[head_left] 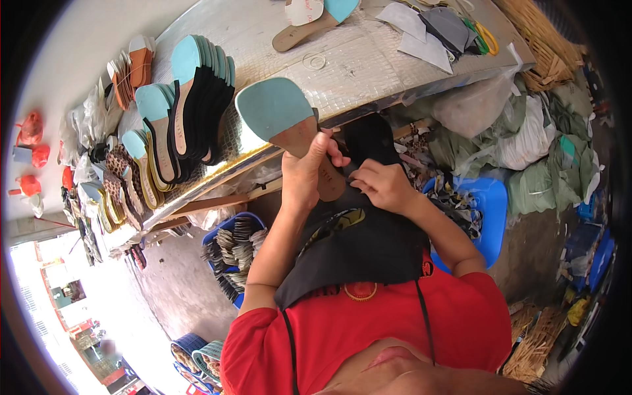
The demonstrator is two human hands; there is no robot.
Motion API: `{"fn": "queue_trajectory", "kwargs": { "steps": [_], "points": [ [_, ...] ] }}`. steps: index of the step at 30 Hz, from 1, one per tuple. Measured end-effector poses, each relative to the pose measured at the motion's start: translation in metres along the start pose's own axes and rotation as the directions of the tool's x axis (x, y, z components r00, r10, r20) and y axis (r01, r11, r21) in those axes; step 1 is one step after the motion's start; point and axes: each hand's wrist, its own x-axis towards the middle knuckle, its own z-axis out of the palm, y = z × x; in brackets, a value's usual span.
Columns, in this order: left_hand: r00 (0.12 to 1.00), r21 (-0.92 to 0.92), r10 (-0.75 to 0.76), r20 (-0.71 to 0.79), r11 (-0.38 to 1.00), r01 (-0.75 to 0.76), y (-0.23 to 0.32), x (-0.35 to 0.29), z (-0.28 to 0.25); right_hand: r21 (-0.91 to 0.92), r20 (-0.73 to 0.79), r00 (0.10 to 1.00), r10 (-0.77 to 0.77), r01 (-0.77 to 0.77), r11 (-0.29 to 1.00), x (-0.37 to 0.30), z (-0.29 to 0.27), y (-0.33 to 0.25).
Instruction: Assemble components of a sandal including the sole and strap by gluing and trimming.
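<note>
My left hand (307, 172) grips a shoe insole (275, 108) around its narrow waist, thumb on top. The insole's wide front is pale blue, its heel end brown, and it is tilted above my lap. Just right of the heel end, my right hand (384, 187) has its fingers curled together; whatever they may pinch is too small or hidden to name. Beneath both hands lies my black apron (368, 243). On the bench to the left stand stacked black-edged insoles (197, 99) with pale blue fronts.
The silver-covered workbench (263, 26) runs across the top, bearing another insole (296, 37) and grey-white scraps (421, 29). Below it sit a blue basket of stacked pieces (240, 247) on the left and a blue tub (490, 217) of scraps on the right. Plastic bags (533, 141) crowd the right.
</note>
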Motion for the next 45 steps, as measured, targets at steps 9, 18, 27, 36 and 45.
{"fn": "queue_trajectory", "kwargs": {
  "steps": [9,18,27,36,45],
  "points": [
    [0.972,0.076,-0.211,0.107,0.976,0.203,0.004,-0.017,0.018,0.774,0.226,0.871,0.436,-0.432,0.462,0.074,-0.034,-0.027],
    [0.978,0.392,-0.114,0.176,0.919,0.036,-0.008,-0.015,0.013,0.819,0.234,0.853,0.467,-0.432,0.379,0.068,-0.019,-0.011],
    [0.955,-0.015,-0.298,0.004,0.954,0.298,0.020,0.023,-0.009,0.824,0.258,0.869,0.423,-0.426,0.374,0.035,-0.007,-0.035],
    [0.952,-0.224,-0.282,0.116,0.927,0.302,0.053,0.030,-0.006,-0.139,-0.142,0.990,0.002,-0.022,0.990,0.018,-0.001,-0.038],
    [0.979,-0.320,-0.081,0.187,0.937,0.139,0.056,0.029,0.012,0.397,-0.150,0.961,0.232,-0.156,0.905,0.025,0.028,-0.059]
  ]
}}
